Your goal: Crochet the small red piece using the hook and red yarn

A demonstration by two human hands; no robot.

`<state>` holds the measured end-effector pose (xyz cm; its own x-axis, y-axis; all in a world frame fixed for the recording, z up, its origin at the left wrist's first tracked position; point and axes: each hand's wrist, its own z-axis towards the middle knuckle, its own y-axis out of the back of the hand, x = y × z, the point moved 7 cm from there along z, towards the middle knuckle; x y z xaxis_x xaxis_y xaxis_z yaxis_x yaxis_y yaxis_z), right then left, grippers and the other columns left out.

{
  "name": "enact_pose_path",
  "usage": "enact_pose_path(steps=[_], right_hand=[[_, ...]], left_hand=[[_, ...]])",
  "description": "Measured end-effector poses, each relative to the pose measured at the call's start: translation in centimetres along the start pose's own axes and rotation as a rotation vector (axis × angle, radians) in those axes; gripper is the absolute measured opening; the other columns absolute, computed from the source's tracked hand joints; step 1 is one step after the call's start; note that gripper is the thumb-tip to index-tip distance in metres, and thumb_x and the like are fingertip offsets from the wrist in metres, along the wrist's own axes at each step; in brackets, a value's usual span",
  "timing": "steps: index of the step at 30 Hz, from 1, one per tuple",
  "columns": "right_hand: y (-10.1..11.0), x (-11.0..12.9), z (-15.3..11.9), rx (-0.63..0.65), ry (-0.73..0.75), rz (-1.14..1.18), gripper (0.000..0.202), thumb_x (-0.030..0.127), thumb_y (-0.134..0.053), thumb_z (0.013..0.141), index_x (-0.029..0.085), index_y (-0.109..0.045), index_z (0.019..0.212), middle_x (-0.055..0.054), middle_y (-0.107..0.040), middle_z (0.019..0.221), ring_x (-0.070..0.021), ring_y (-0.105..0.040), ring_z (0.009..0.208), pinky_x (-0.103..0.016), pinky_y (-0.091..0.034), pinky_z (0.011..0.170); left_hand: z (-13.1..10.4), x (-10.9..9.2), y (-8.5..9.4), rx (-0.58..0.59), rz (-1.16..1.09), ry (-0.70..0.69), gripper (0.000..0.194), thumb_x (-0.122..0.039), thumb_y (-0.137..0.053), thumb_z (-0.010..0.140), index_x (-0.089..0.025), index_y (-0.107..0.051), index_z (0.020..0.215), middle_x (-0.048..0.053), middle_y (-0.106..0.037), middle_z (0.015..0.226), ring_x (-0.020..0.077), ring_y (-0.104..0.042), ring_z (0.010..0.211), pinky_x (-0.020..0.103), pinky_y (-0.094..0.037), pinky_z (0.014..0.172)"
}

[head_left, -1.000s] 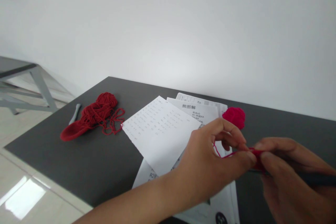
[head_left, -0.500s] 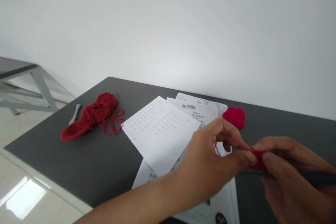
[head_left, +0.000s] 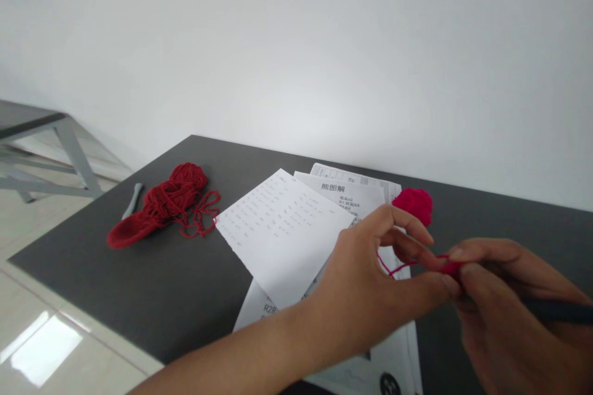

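Note:
Between my two hands is a small pink crocheted piece (head_left: 452, 268), largely covered by fingers. My left hand (head_left: 370, 284) pinches its left side between thumb and a finger, the index finger raised, with pink yarn (head_left: 402, 267) running through the hand. My right hand (head_left: 519, 302) grips the piece's right side and also holds a dark-handled tool (head_left: 558, 311), whose tip is hidden. A pink yarn ball (head_left: 414, 205) lies on the table just behind my left hand.
On the dark table (head_left: 194, 278) lie a handwritten sheet (head_left: 282, 228) over printed papers (head_left: 365, 194), a tangle of red yarn (head_left: 176, 197) beside a red crocheted piece (head_left: 127, 229), and a grey tool (head_left: 133, 200). A stool (head_left: 74, 148) stands at the left, a white wall behind.
My left index finger has lifted off the pink piece, and a strand of pink yarn now shows stretched from it. The dark-handled tool's shaft no longer shows to the left of the piece.

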<state>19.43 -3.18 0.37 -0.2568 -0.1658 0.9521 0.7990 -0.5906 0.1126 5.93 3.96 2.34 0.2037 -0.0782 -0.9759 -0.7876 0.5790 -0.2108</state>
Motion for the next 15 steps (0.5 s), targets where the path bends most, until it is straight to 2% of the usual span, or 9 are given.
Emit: enact_pose_path(steps=[6,12,15], right_hand=[[0.52,-0.67,0.11,-0.086,-0.059,0.005,0.034,0.050,-0.074,0.079,0.018,-0.066,0.084,-0.005,-0.056,0.073,-0.0196,-0.059,0.063,-0.023,-0.050,0.048],[0.55,-0.55,0.30,-0.083,-0.054,0.008,0.034,0.051,-0.074,0.079,0.018,-0.068,0.084,-0.006,-0.058,0.073,-0.0198,-0.059,0.062,-0.022,-0.049,0.046],[0.02,-0.11,0.34,-0.023,-0.042,0.016,0.031,0.048,-0.076,0.080,0.018,-0.069,0.085,-0.006,-0.059,0.073,-0.0179,-0.059,0.059,-0.019,-0.048,0.044]], left_hand=[[0.29,0.15,0.04,-0.016,-0.016,0.002,0.032,-0.010,-0.082,0.067,-0.020,-0.053,0.079,-0.003,-0.065,0.075,0.0098,-0.059,0.073,0.022,-0.045,0.071],[0.23,0.12,-0.10,-0.002,0.021,-0.006,0.027,-0.014,-0.078,0.071,-0.020,-0.053,0.078,-0.002,-0.065,0.077,0.0114,-0.056,0.074,0.026,-0.040,0.071],[0.25,0.14,-0.08,-0.009,0.033,-0.005,0.025,-0.014,-0.076,0.072,-0.020,-0.052,0.077,-0.002,-0.065,0.077,0.0121,-0.055,0.074,0.028,-0.040,0.073]])
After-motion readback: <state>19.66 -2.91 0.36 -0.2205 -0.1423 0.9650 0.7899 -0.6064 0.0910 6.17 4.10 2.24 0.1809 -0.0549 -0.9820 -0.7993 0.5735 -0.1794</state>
